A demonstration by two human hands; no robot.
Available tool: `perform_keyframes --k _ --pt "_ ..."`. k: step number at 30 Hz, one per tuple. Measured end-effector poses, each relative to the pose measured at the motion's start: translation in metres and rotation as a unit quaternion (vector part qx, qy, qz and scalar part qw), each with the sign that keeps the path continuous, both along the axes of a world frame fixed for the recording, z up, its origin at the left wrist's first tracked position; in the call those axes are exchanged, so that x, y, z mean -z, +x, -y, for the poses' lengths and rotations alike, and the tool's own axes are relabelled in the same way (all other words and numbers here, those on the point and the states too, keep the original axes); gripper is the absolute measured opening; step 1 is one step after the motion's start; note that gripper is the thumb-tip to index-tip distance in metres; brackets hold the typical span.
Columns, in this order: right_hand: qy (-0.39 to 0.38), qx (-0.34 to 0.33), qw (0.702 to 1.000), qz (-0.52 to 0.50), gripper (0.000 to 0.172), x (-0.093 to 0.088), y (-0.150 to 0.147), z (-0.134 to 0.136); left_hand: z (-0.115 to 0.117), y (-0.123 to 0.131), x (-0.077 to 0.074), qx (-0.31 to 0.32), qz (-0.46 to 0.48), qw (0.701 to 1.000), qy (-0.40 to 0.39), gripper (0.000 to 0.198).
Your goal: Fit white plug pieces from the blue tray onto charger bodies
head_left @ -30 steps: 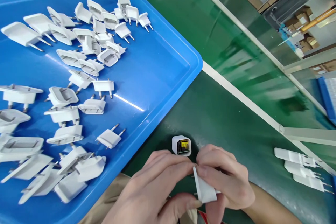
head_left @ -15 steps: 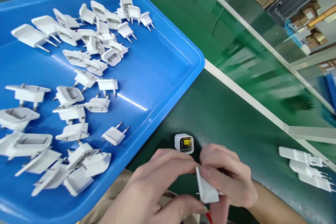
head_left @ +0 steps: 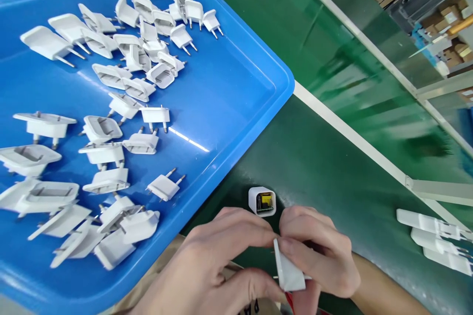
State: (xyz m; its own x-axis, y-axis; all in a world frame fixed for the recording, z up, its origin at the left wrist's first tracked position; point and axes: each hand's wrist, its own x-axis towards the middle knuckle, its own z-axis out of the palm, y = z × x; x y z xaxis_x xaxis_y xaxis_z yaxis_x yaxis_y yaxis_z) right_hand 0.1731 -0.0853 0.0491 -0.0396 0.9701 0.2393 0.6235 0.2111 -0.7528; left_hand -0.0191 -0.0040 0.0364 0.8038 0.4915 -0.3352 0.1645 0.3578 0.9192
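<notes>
Head view: right hand (head_left: 320, 258) and left hand (head_left: 221, 261) together, clamped on one white plug (head_left: 290, 271), right pinching its body, left its rim between finger and thumb. Open housing (head_left: 253, 201), yellow part (head_left: 266, 200) inside, just beyond. Leftward, blue tray (head_left: 229, 83), loose plugs (head_left: 163, 187) in it; three plugs (head_left: 424, 239) far right.

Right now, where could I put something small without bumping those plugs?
The green tabletop between the open white housing and the three plugs at far right looks bare. So does the right corner of the blue tray. The tray's left part is crowded with plug pieces, and the left hand and right hand occupy the space below the housing.
</notes>
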Motion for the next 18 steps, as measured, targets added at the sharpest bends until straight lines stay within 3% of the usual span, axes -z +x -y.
perform_keyframes --k 3,7,10,12,15,18 --pt "0.007 0.005 0.998 -0.070 0.020 0.005 0.002 0.000 -0.003 -0.001 -0.002 -0.002 -0.011 0.999 0.037 0.035" --pt "0.107 0.001 0.994 -0.031 0.020 0.013 0.003 -0.001 -0.009 -0.002 -0.005 0.048 -0.045 0.990 0.122 0.067" --pt "0.143 -0.003 0.990 0.009 0.032 0.016 0.005 -0.002 -0.008 -0.005 -0.001 0.036 -0.027 0.977 0.210 0.076" --pt "0.160 -0.005 0.987 0.030 0.036 0.015 0.008 -0.004 -0.006 -0.006 0.006 0.023 -0.030 0.952 0.304 0.082" --pt "0.173 -0.008 0.983 0.063 0.028 0.014 0.016 -0.008 -0.004 -0.003 0.021 0.046 -0.079 0.897 0.433 0.100" --pt "0.135 -0.014 0.988 0.076 0.017 0.017 0.023 -0.013 -0.001 0.005 0.033 0.045 -0.109 0.877 0.466 0.075"
